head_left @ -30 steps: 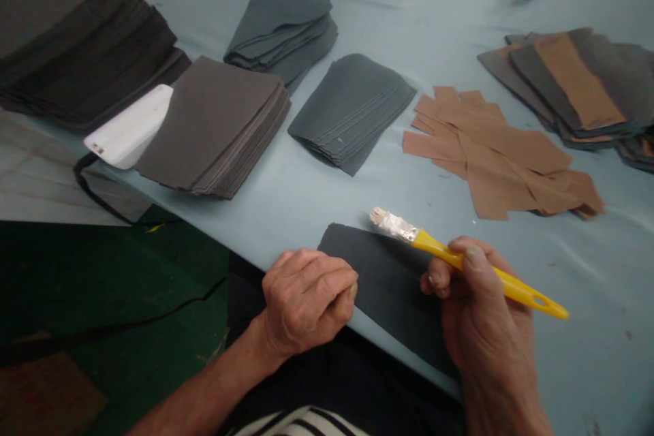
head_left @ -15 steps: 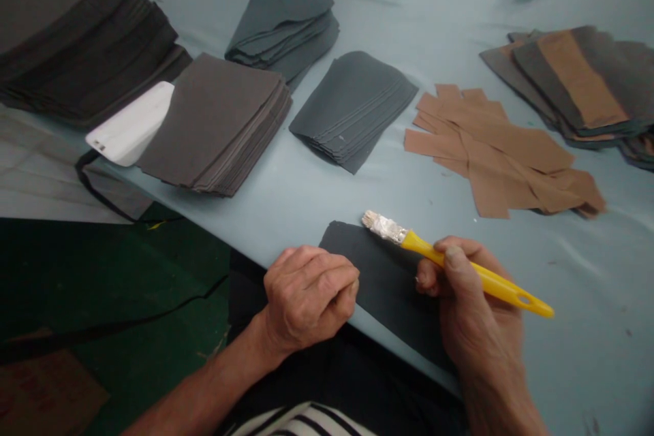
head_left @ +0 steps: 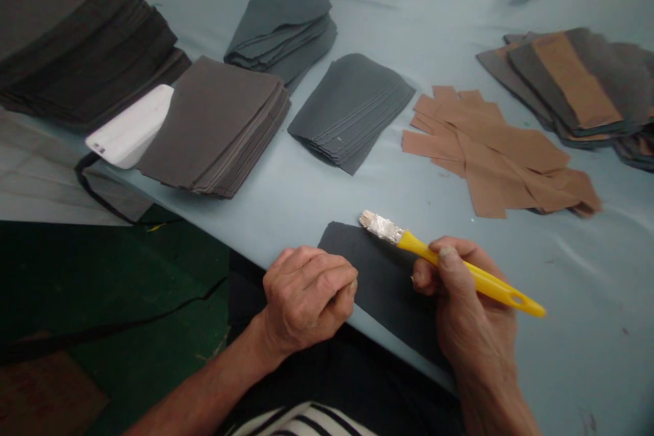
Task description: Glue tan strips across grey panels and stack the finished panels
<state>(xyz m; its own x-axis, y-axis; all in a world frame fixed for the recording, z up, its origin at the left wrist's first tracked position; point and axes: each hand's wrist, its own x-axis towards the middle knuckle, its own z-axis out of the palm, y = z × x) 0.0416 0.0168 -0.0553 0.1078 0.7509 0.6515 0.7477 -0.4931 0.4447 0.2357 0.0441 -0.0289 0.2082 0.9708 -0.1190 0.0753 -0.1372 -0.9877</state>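
Note:
My right hand (head_left: 473, 306) is closed around the yellow handle of a paintbrush (head_left: 454, 264). Whitish stuff coats the brush's bristles and metal collar, which point to the upper left. Beneath the brush and right hand lies a dark grey sheet (head_left: 385, 286), along the table's near edge; my right hand covers part of it. My left hand (head_left: 309, 293) is curled into a loose fist at the table edge, by the sheet's left end. Nothing sticks out of that fist, and its palm side is turned away.
On the pale blue table (head_left: 327, 197) are brown strips (head_left: 495, 150), blue-grey sheets (head_left: 352, 109) and a dark grey stack (head_left: 219, 119) over a white phone-like object (head_left: 133, 126). A tall dark stack (head_left: 76, 34) stands at left, layered pieces (head_left: 577, 82) at right.
The paintbrush and my right hand have shifted very slightly left. My left hand and the dark sheet look almost unchanged.

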